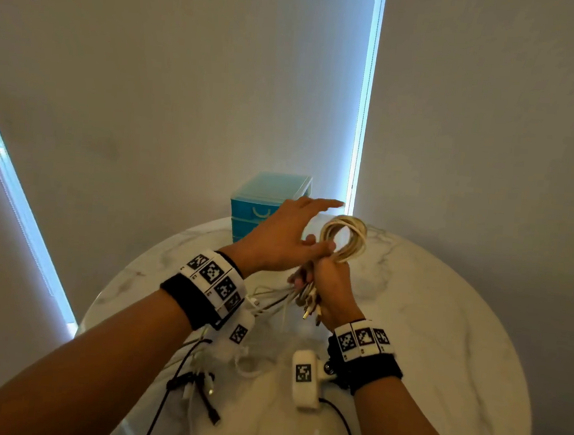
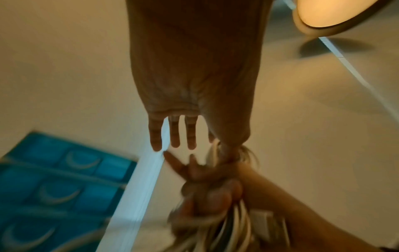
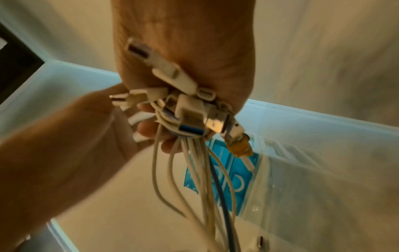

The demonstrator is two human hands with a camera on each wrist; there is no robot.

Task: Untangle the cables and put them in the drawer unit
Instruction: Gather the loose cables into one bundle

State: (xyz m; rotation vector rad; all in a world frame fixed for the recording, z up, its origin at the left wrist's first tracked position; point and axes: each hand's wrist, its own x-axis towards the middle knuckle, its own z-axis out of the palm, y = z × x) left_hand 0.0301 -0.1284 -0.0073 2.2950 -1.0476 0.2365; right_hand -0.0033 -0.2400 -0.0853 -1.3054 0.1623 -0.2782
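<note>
Your right hand (image 1: 333,289) is clenched around the coiled white cables (image 1: 344,237) above the table (image 1: 441,332); your left hand (image 1: 284,237) is spread, thumb on the coil. The far drawer unit (image 1: 267,205) looks closed; stowing remains.

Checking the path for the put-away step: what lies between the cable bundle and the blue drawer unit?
In the head view, the left hand reaches across between the cable bundle, gripped by the right hand, and the drawer unit.

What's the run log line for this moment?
right hand: holds cables | left hand: open, thumb on cables | drawers: shut
</note>
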